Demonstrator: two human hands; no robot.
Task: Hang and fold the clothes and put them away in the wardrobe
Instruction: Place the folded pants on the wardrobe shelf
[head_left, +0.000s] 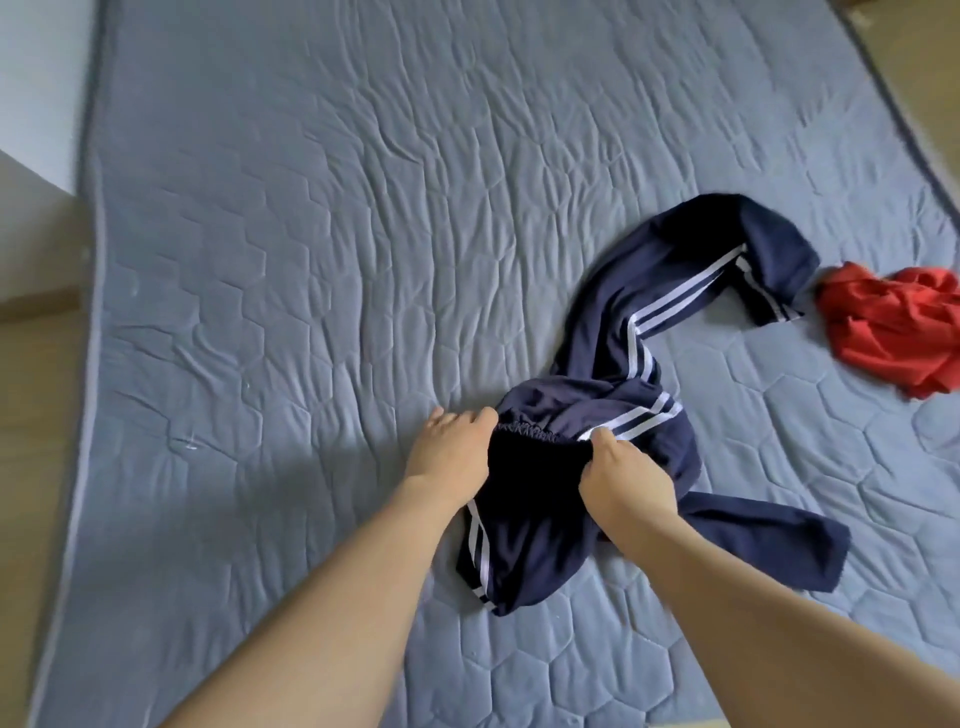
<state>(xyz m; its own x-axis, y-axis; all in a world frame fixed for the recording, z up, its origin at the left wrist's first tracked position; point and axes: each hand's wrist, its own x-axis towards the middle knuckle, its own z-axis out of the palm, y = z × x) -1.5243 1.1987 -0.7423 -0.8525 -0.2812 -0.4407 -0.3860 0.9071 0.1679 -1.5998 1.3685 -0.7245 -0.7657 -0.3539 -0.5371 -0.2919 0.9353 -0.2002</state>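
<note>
a quilted grey-blue mattress filled almost the whole view, serving as the work surface; a strip of wooden floor showed along its left edge; on the mattress lay a pair of navy track trousers with white side stripes, twisted and bunched rather than flat, one leg trailing away toward the upper right and the other doubled under near the person; a crumpled red garment waited just beside the far trouser cuff, apparently next in line; the left hand held the left end of the elastic waistband, fingers curled over the cloth; the right hand pinched the waistband's right end, fingers bent round it; the two grips, set apart along the band, seemed meant to lift and shake the trousers straight for folding; no wardrobe was in view.
</note>
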